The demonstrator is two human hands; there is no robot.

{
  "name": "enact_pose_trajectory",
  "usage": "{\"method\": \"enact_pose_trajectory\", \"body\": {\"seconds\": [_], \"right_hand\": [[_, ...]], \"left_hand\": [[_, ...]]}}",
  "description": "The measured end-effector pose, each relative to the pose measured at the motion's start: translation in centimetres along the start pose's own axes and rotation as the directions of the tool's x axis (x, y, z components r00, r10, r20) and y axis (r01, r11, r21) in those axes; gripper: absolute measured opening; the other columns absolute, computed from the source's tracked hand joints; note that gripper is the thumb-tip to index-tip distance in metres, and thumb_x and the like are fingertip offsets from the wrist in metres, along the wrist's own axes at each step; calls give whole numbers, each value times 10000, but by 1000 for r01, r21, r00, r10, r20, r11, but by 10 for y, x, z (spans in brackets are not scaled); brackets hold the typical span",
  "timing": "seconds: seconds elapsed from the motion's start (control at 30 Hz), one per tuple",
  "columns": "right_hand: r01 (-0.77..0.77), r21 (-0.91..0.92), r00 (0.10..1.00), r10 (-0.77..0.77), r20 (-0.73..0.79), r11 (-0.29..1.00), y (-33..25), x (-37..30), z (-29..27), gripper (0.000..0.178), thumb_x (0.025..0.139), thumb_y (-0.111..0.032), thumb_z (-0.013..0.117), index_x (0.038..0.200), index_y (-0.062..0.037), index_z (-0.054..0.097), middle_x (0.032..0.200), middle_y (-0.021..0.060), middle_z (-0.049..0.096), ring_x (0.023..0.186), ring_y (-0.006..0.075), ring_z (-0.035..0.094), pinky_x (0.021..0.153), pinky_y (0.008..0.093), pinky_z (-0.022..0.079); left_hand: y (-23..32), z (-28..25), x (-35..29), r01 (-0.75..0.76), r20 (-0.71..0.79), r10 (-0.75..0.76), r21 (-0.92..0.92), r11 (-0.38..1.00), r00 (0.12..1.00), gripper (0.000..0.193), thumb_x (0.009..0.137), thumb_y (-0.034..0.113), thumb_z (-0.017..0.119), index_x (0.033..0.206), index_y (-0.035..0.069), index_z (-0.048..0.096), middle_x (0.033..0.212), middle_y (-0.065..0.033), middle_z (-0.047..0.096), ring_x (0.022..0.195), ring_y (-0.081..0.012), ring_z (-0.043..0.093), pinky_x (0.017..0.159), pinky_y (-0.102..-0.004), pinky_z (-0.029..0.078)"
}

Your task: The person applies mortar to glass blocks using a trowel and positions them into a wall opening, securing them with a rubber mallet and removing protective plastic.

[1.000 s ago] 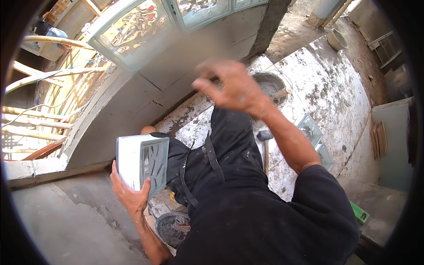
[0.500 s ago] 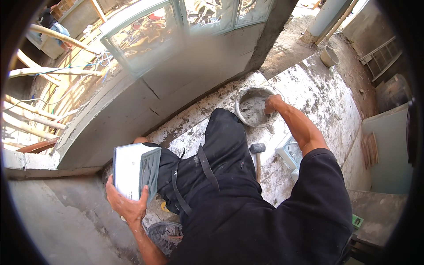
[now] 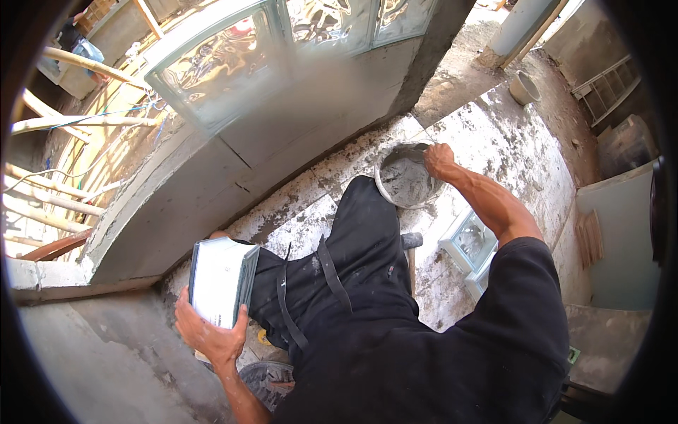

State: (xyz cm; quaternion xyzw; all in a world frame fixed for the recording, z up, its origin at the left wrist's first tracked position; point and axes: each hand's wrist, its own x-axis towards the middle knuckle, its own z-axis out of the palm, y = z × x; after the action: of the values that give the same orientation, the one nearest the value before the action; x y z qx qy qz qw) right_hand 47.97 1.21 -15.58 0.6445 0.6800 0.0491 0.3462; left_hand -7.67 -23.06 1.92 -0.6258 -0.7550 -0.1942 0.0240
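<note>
My left hand (image 3: 212, 328) grips a glass block (image 3: 220, 279) from below, thumb on one side and fingers on the other. Its white edge face points up toward me, and clear glass shows at the right. At the far right rim of a round bucket (image 3: 382, 185) my right hand (image 3: 441, 162) is closed, knuckles up. Whatever those fingers hold, if anything, is hidden. Grey wet mortar (image 3: 406, 180) lies inside the bucket. More glass blocks (image 3: 472, 240) rest on the floor under my right arm. A mallet (image 3: 411, 242) lies beside my leg, partly covered by it.
Ahead runs a low grey wall (image 3: 282, 152) topped with a row of set glass blocks (image 3: 219, 67). Bamboo poles (image 3: 85, 124) and a person (image 3: 81, 46) are beyond it at left. Another bucket (image 3: 524, 88) stands far right; a dark tub (image 3: 267, 378) sits near my left forearm.
My right hand has come up and slightly right, from inside the bucket to its rim. The glass block in my left hand has shifted a little right and tilted.
</note>
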Motion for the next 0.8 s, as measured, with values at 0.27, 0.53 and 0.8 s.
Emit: {"method": "enact_pose_trajectory", "body": {"seconds": [0.27,0.53,0.8], "right_hand": [[344,39,939,-344,0,938,-73,-85,-22,159,870,-125,632,912,-84,779,916,90,753,870,269,742,698,380,598],[73,-14,997,-73,20,997,23,-26,-23,159,878,-176,635,931,-86,756,907,89,744,870,240,736,673,370,572],[311,140,926,-333,178,940,-51,-81,-17,226,826,-208,667,964,-53,758,993,151,737,929,317,730,784,416,591]], "left_hand": [[5,5,6,-27,19,27,13,1000,999,927,557,303,833,1366,57,454,1238,-192,553,1167,-402,518,1017,-496,384],[7,8,9,-49,20,49,0,999,999,918,557,317,834,1349,38,464,1226,-192,550,1152,-403,516,992,-492,390],[-1,5,4,-25,2,25,-30,999,1000,903,555,322,825,1331,30,467,1188,-191,549,1115,-404,517,960,-497,390]]}}
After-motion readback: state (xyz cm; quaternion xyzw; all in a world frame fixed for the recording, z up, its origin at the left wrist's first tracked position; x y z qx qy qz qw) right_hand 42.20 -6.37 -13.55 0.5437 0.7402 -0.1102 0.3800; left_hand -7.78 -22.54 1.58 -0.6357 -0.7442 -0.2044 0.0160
